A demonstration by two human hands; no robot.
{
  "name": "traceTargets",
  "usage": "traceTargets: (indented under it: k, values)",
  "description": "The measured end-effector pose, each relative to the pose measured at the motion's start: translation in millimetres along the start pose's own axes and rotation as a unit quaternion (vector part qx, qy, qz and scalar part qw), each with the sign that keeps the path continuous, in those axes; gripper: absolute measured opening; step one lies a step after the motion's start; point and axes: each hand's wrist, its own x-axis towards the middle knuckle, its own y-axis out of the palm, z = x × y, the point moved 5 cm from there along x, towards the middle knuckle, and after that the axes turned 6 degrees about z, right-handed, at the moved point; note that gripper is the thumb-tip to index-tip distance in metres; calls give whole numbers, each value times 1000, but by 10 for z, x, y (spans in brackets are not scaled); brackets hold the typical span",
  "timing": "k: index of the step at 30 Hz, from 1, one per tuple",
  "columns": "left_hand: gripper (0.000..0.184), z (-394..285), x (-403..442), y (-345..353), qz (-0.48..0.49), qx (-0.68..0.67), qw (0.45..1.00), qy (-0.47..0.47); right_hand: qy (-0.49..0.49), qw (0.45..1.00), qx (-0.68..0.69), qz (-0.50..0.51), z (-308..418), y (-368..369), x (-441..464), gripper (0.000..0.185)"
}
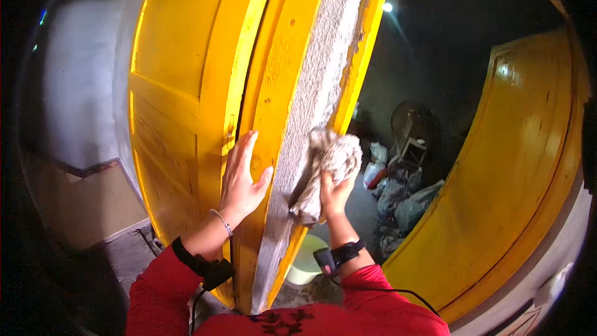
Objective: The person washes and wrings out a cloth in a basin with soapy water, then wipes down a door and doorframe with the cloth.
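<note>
My right hand (336, 194) grips a crumpled, pale patterned cloth (339, 155) and presses it against the edge of the yellow frame beside a rough whitish wall strip (306, 96). The cloth hides most of the fingers. To the left, my left hand (241, 177) rests with fingers apart against the yellow door frame (273, 99), holding nothing. Just above it, a small latch (230, 130) shows on the yellow panelled door (180, 31).
A pale green bucket (305, 261) stands on the floor below my right forearm. Another yellow door (497, 174) swings into the dark room at right. Several bags (404, 196) and a small stool (411, 144) lie inside. A cable (398, 290) hangs from my right wrist strap.
</note>
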Motion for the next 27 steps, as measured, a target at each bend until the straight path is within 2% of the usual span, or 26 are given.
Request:
traceTargets:
  k: [2,3,6,8,9,11,13,14,15,17,19,20,21,22,23,24,27]
  values:
    - [67,-24,-30,6,9,8,1000,8,78,996,22,28,-268,-15,-549,55]
    - [66,-42,-37,13,9,14,1000,12,60,997,0,48,-293,-24,-757,53]
    - [67,-94,15,98,26,34,999,15,108,988,-84,66,-391,-82,-1198,54]
    - [68,-198,87,127,12,61,997,54,119,983,-113,81,-368,-105,-1207,56]
    - [69,-230,132,145,8,75,995,69,149,983,-88,58,-372,-103,-1135,58]
    - [69,-231,228,248,-4,101,992,78,136,990,-2,23,-353,-67,-804,64]
    - [66,-230,240,361,-23,158,984,82,75,996,-47,6,-197,-28,-232,64]
    - [65,-201,237,446,-40,182,979,84,36,999,-13,13,-23,-15,135,66]
    - [64,-162,244,509,-57,206,973,87,-55,995,-80,8,172,-1,478,63]
    - [61,-63,235,576,-83,213,968,101,-79,993,-71,-42,255,77,1053,59]
    - [57,-14,234,607,-100,207,966,114,-136,987,-7,-82,321,120,1653,54]
    - [57,-23,223,606,-101,208,966,119,-140,988,65,-28,235,175,1974,79]
    - [56,-28,234,603,-100,210,965,122,-247,952,182,-19,631,59,2065,68]
    - [56,-17,242,603,-98,212,964,124,-280,945,166,-25,617,50,2104,65]
    - [55,11,241,613,-105,211,963,133,-214,940,264,28,577,104,2096,66]
    - [55,14,236,614,-105,217,962,131,-152,971,182,27,463,113,2056,68]
    - [56,21,242,640,-122,232,954,147,-104,987,120,25,46,191,1551,74]
